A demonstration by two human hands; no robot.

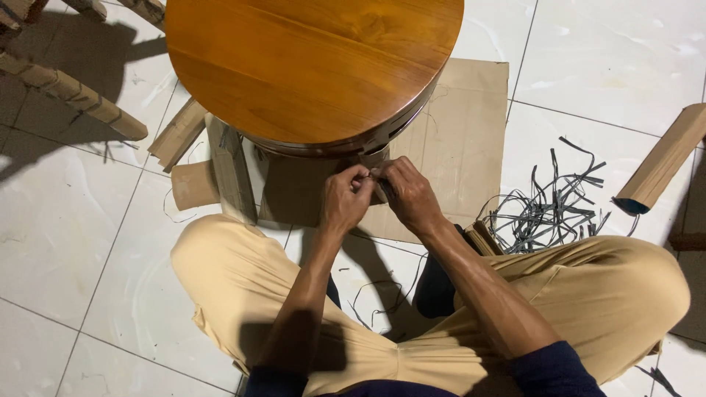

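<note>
Round wooden table [309, 66], glossy top, the landmark. Just below its near rim: left hand [344, 200] and right hand [409, 195], fingertips meeting, both pinched shut on a cardboard-wrapped leg [380, 170]; what else they pinch is too small to tell. The leg's long axis runs from the rim down toward the seated person, slightly tilted, upper end hidden under the top. Beneath the table: flat cardboard sheet [463, 125] on white tiled floor [59, 242]. Right of the table: tangle of dark straps [548, 209], then a cardboard tube [662, 158] lying aslant. Left of the table: wrapped legs [70, 92], cardboard scraps [195, 184]. Below the hands: crossed legs in tan trousers [235, 279].
</note>
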